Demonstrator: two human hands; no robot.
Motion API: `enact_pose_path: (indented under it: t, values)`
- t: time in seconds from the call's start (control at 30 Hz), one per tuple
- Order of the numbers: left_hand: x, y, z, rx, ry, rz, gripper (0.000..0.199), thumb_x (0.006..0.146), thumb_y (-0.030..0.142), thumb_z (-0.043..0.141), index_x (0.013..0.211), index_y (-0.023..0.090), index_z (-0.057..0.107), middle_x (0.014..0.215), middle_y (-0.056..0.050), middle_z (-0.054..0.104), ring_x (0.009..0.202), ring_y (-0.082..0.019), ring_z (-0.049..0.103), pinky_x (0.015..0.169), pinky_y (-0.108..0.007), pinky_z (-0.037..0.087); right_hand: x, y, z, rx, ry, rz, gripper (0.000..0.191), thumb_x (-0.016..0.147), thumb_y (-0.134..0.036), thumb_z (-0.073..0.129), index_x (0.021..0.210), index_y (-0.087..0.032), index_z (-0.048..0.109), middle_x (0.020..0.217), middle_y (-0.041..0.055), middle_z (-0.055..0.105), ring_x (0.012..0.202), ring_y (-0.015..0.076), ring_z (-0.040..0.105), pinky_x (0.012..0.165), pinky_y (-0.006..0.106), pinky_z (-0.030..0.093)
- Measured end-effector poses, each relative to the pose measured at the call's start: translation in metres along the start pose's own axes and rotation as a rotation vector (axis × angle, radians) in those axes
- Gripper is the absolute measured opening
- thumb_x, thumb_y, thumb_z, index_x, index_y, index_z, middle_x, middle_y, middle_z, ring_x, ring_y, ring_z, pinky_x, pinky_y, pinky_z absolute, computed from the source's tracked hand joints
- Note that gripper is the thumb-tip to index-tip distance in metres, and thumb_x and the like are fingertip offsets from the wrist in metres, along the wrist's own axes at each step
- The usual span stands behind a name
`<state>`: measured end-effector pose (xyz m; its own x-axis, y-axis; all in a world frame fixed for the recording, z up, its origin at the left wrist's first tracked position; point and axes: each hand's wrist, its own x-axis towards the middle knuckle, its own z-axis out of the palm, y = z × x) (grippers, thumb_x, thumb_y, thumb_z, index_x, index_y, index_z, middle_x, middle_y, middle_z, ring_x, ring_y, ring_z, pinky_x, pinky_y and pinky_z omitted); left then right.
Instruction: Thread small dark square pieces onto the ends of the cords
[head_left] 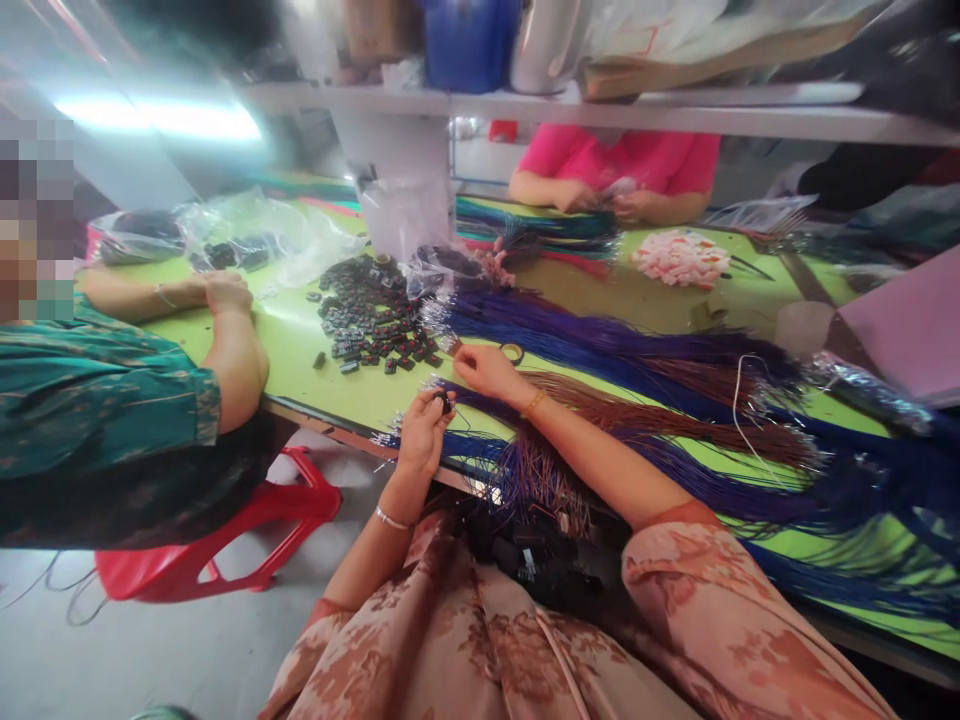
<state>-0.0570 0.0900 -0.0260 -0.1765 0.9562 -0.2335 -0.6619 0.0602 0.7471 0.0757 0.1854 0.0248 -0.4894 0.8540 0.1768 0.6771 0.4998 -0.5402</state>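
Note:
My left hand (423, 430) is closed round a small black connector (442, 402) above the table's front edge. Just to its right, my right hand (487, 374) reaches over the wires with its fingers pinched near the silvery wire ends (437, 320); what they hold, if anything, is too small to tell. Beyond both hands lies a pile of small black connectors (375, 310). Bundles of blue and purple wires (562, 325) and brown wires (645, 412) stretch to the right. A black tape roll (512, 353) rests beside my right hand.
A person in green (112, 380) sits at the left by a red stool (225, 540). Across the green table (289, 350), a person in pink (615, 170) works near pale pink pieces (681, 259). A shelf (712, 118) crosses above; plastic bags (255, 235) lie back left.

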Motion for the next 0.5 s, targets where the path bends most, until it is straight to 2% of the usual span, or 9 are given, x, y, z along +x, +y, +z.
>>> enact_pose_path:
  t: [0.13,0.3,0.4,0.5]
  values:
    - [0.003,-0.004,0.000,-0.007,0.002,-0.003,0.025,0.069,0.021,0.077,0.088,0.017,0.062,0.090,-0.004,0.067,0.081,-0.012,0.064,0.075,-0.025,0.048,0.035,0.009,0.015,-0.214,-0.061,0.121,0.020,0.085,-0.019,0.049,0.090,-0.015,0.069,0.095,0.0121,0.070,0.084,0.0203,0.062,0.070,0.026,0.039]
    - [0.000,-0.004,-0.004,0.004,-0.042,0.010,0.027,0.069,0.023,0.078,0.090,0.017,0.063,0.091,-0.003,0.066,0.085,-0.012,0.063,0.076,-0.025,0.047,0.045,0.005,0.029,-0.347,-0.164,0.176,0.023,0.087,-0.020,0.048,0.095,-0.010,0.067,0.102,0.0215,0.067,0.090,0.0268,0.064,0.073,0.030,0.042]
    - [-0.002,-0.004,-0.004,0.003,-0.048,0.011,0.027,0.069,0.024,0.078,0.090,0.017,0.063,0.092,-0.003,0.066,0.086,-0.013,0.063,0.077,-0.026,0.047,0.043,0.004,0.025,-0.313,-0.095,0.188,0.024,0.089,-0.020,0.046,0.103,-0.009,0.062,0.101,0.0210,0.067,0.088,0.0256,0.063,0.074,0.030,0.042]
    - [-0.002,-0.005,-0.003,0.003,-0.051,0.012,0.026,0.069,0.024,0.078,0.090,0.018,0.063,0.092,-0.004,0.065,0.088,-0.013,0.063,0.078,-0.026,0.047,0.040,0.003,0.017,-0.155,0.010,0.165,0.020,0.088,-0.020,0.046,0.098,-0.011,0.061,0.091,0.0141,0.068,0.079,0.0203,0.060,0.070,0.027,0.040]
